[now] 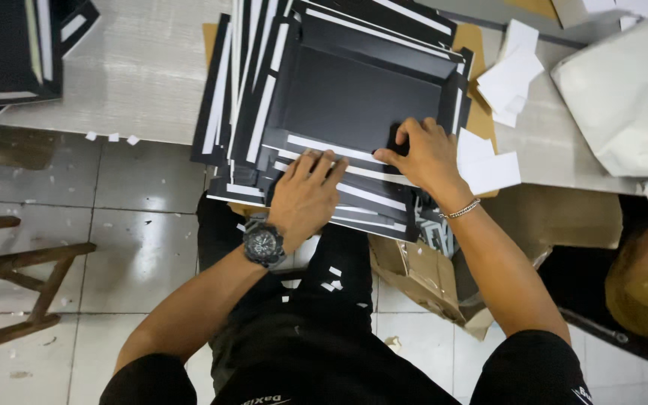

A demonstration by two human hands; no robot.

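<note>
Two hands are down on a messy stack of black card sheets (339, 97) with white strips along their edges, and the stack hangs over the near edge of the pale worktop (136, 67). The left hand (305, 196) lies flat on the front of the stack, fingers (322, 161) spread and loose, pressing down rather than gripping anything. There's a chunky black watch (264, 241) on that wrist. The right hand (425, 154) sits just beside it, further onto the stack, with the fingers (406, 129) bent and their tips pushing on the top black sheet (361, 94); the thumb points toward the left hand. I can't tell if it's pinching an edge or only pressing. A thin silver bracelet (463, 209) is on the right wrist.

Just past the right fingers, on the outer side, loose white paper slips (489, 169) lie on the worktop, some touching brown cardboard (478, 112) under the stack. Further out that way there's a big crumpled white plastic bag (628, 97). Below the right forearm a torn brown cardboard box (429, 274) sits on the tiled floor (136, 255), with little white scraps scattered around. Well away from the left fingers, a wooden frame (16, 277) stands on the floor.
</note>
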